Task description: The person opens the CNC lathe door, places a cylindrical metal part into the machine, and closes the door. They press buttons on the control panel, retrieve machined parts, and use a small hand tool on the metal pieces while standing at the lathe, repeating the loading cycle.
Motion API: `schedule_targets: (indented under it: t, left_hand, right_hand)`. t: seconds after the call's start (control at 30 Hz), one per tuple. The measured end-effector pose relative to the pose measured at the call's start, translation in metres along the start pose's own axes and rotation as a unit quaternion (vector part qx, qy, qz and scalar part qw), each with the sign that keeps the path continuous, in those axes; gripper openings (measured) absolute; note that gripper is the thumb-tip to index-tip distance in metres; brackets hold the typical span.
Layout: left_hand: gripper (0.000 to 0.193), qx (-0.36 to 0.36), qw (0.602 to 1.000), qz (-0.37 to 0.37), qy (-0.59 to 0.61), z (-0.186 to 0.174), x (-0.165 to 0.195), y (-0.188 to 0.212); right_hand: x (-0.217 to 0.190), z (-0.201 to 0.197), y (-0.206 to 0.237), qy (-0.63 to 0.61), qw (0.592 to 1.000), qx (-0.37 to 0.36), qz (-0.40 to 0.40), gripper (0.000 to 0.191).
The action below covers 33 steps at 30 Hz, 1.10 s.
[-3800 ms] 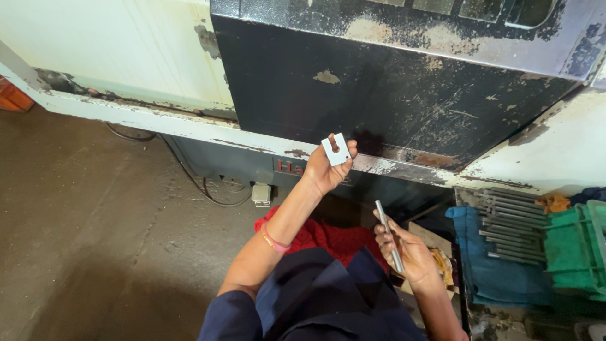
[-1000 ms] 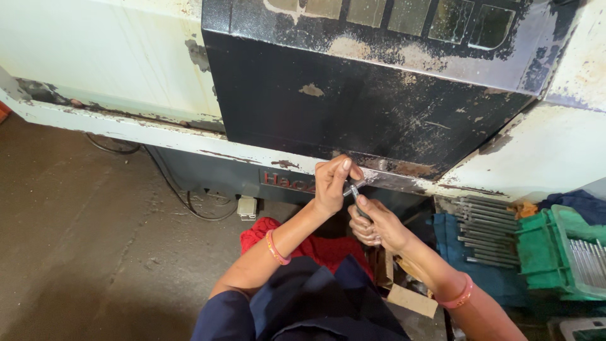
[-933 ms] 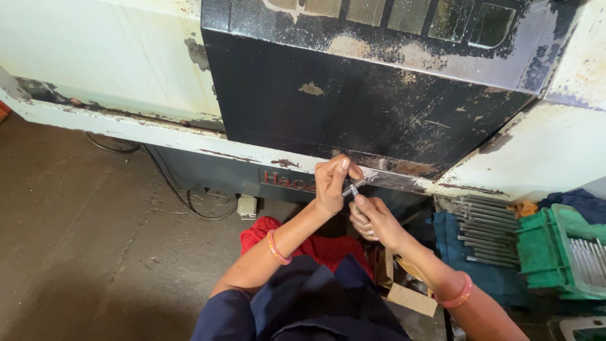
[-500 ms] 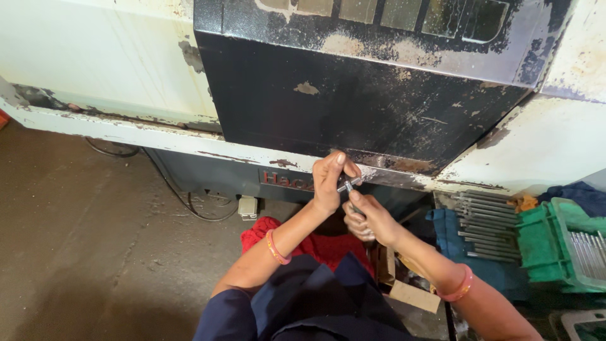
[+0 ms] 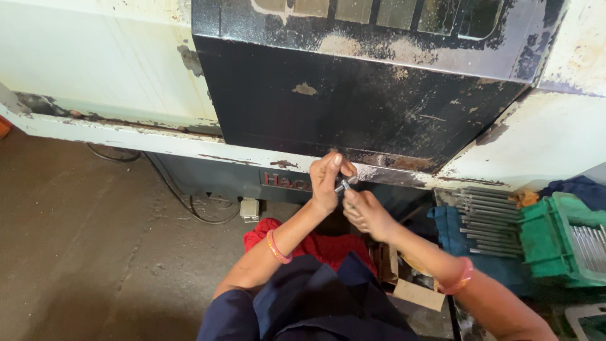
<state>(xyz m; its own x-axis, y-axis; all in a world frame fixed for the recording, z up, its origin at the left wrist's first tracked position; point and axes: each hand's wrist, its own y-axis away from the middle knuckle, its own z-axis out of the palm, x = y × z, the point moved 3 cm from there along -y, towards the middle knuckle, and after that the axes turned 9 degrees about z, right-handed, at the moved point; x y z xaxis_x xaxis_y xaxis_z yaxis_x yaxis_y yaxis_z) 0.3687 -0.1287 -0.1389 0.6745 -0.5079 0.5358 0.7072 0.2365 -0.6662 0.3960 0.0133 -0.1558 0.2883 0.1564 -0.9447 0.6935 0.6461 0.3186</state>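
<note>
Head view. Both hands were raised together in front of the machine's worn black panel (image 5: 353, 107). The left hand (image 5: 328, 180) was closed, its fingers pinched on a small metal piece (image 5: 341, 185) whose shape could not be made out. The right hand (image 5: 365, 211), just below and to the right of it, was closed too, its fingertips pressed to the same piece; what it gripped beyond that could not be told.

Compared with the view a few seconds before, a change was seen. Then the hands were held well apart, a small white plate lifted in the left and a slim metal rod held low in the right. Now the two had been brought into contact at one spot, so the parts were judged to be in the course of being fitted together, by touch and close to the machine's lower edge.

Just left of the left hand, a dark strip with red lettering (image 5: 284, 181) was fixed to the machine base. Below the right hand an open brown cardboard box (image 5: 413, 292) lay. Farther right, metal rods (image 5: 489, 211) were laid on blue cloth (image 5: 454, 230), beside a green plastic crate (image 5: 558, 243).
</note>
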Motion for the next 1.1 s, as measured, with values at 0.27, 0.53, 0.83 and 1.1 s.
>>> schedule_targets:
  t: [0.27, 0.53, 0.83, 1.1]
  left_hand:
    - [0.047, -0.034, 0.993, 0.053, -0.102, -0.009, -0.005, 0.001]
    - [0.046, -0.072, 0.981, 0.021, -0.181, -0.016, -0.005, 0.020]
    - [0.035, -0.092, 0.958, 0.085, -0.257, -0.008, 0.022, 0.012]
    - [0.053, -0.109, 0.949, 0.107, -0.275, 0.003, 0.034, -0.007]
  right_hand:
    - [0.019, -0.006, -0.010, -0.006, 0.999, 0.030, 0.008, 0.058]
    - [0.021, -0.001, 0.010, -0.175, 0.956, -0.160, 0.172, 0.062]
    - [0.009, 0.001, 0.009, 0.088, 0.981, 0.162, -0.054, 0.040]
    - [-0.011, 0.014, 0.014, 0.065, 0.973, 0.181, -0.129, 0.034]
